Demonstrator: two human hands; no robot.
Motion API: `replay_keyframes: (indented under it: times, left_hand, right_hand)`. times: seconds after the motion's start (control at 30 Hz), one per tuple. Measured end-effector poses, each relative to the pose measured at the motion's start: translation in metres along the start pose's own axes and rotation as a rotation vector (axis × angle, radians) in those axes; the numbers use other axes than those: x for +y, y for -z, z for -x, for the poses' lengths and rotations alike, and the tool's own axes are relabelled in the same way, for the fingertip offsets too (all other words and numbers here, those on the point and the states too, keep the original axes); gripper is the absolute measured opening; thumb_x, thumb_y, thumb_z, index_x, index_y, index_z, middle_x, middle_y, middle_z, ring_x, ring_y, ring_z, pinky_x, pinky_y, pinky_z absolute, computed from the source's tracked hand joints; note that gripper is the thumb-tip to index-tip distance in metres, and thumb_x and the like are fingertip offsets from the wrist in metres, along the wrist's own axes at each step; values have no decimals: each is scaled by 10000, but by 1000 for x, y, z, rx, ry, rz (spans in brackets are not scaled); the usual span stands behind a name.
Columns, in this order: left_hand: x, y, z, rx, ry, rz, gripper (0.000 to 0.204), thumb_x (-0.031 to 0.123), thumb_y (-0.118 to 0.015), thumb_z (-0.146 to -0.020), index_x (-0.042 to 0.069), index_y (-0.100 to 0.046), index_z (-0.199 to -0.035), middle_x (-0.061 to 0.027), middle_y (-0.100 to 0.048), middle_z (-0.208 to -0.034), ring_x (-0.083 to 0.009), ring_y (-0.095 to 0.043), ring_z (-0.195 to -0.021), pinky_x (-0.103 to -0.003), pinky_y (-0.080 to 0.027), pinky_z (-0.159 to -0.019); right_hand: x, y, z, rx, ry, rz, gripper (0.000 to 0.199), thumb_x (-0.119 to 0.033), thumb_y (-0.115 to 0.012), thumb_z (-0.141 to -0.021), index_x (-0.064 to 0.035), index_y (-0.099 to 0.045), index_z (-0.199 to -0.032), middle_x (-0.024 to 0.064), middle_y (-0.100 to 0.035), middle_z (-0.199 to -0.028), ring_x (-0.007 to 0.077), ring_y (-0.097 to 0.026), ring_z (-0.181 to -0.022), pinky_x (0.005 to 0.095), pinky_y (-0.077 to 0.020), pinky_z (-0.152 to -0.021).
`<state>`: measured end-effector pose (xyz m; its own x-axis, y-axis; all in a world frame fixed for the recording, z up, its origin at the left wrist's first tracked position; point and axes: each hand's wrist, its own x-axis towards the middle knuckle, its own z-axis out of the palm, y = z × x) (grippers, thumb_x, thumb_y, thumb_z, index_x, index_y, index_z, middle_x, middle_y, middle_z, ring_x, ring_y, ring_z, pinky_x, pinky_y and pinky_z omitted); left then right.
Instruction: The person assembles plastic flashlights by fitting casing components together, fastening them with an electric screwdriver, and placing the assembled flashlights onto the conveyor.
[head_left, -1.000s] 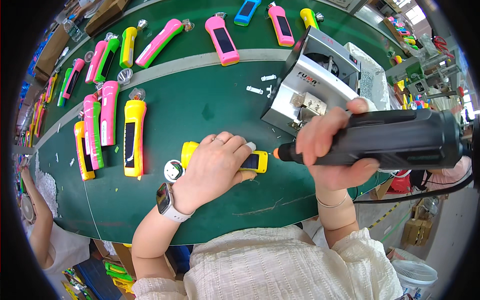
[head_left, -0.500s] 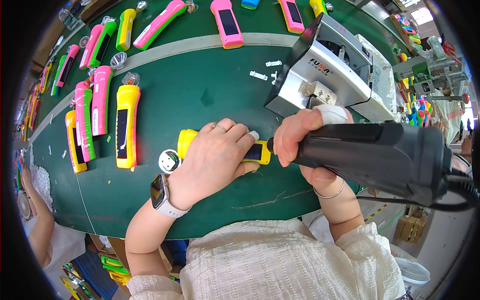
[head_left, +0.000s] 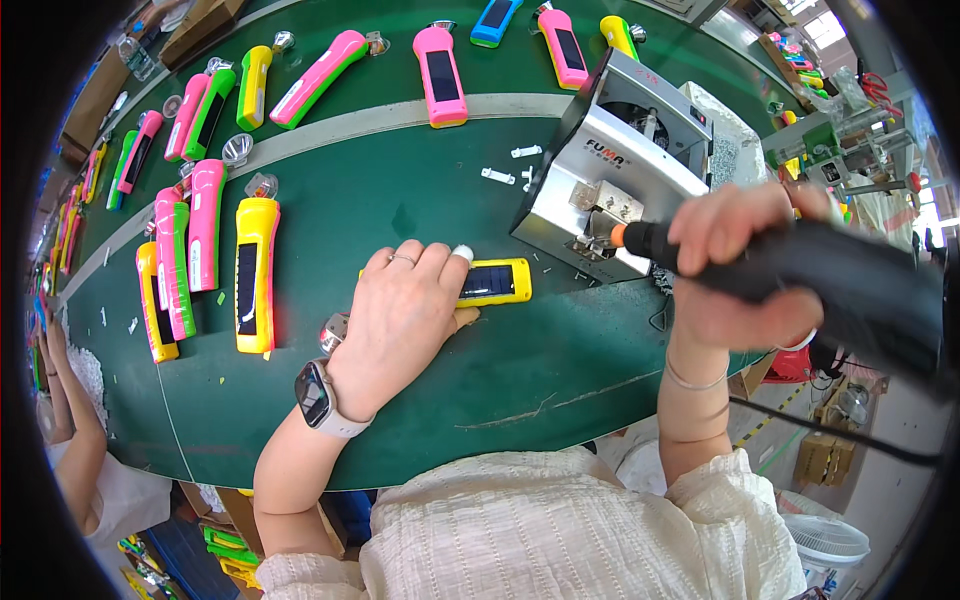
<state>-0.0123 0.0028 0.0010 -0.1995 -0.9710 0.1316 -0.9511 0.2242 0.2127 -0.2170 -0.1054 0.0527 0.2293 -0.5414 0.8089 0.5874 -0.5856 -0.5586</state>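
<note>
My left hand (head_left: 400, 320) lies over a yellow flashlight (head_left: 510, 281) on the green bench and grips it. The dark solar panel end shows past my fingers; the rest is under the hand. A small round lamp part (head_left: 333, 333) is partly hidden beside my left wrist. My right hand (head_left: 725, 228), a little blurred, is wrapped around a black electric screwdriver (head_left: 860, 285). Its orange tip (head_left: 618, 236) is at the front outlet of a silver screw feeder (head_left: 645, 165); whether a screw is on the bit cannot be seen.
Several pink, green and yellow flashlights (head_left: 257, 285) lie at the left, others (head_left: 441, 80) along the far side. Small white plastic pieces (head_left: 498, 176) are left of the feeder. The screwdriver's cable (head_left: 830, 430) hangs at the right. Another person's arm (head_left: 85, 430) shows at far left.
My right hand has swung the screwdriver away from the flashlight, up and right to the feeder's outlet. My left hand stays on the flashlight. The view has shifted slightly.
</note>
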Motion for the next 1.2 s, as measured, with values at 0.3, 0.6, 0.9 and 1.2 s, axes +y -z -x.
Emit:
replay_keyframes:
  times: [0.3, 0.6, 0.9, 1.2]
  left_hand:
    - [-8, 1, 1, 120, -31, 29, 526, 255, -763, -663, 51, -595, -1117, -70, -585, -941, -249, -560, -890, -362, -429, -836]
    - [-8, 0, 1, 102, -14, 69, 508, 245, -760, -671, 54, -597, -1112, -71, -577, -918, -245, -568, -866, -364, -431, -805]
    - [-7, 4, 3, 53, 4, 87, 513, 240, -752, -680, 52, -590, -1130, -74, -590, -961, -244, -571, -880, -357, -438, -793]
    - [2, 12, 35, 83, -39, 5, 547, 288, -721, -706, 60, -578, -1182, -65, -565, -1009, -239, -545, -916, -388, -416, -860]
  right_hand:
    - [10, -1, -3, 94, -299, -266, 658, -555, -422, -923, -50, -313, -1332, 27, -465, -727, 122, -466, -522, 280, -423, -519]
    - [14, -26, 34, 51, -436, -32, 760, -674, -551, -795, -137, -335, -1288, 15, -478, -730, 127, -496, -511, 291, -443, -509]
    - [27, -24, 41, -174, -511, -84, 749, -653, -662, -717, -147, -424, -1215, 19, -490, -722, 143, -506, -555, 314, -432, -556]
    - [-12, 2, 30, -119, -261, -307, 941, -754, -571, -710, -95, -351, -1346, 46, -542, -787, 168, -547, -565, 325, -466, -579]
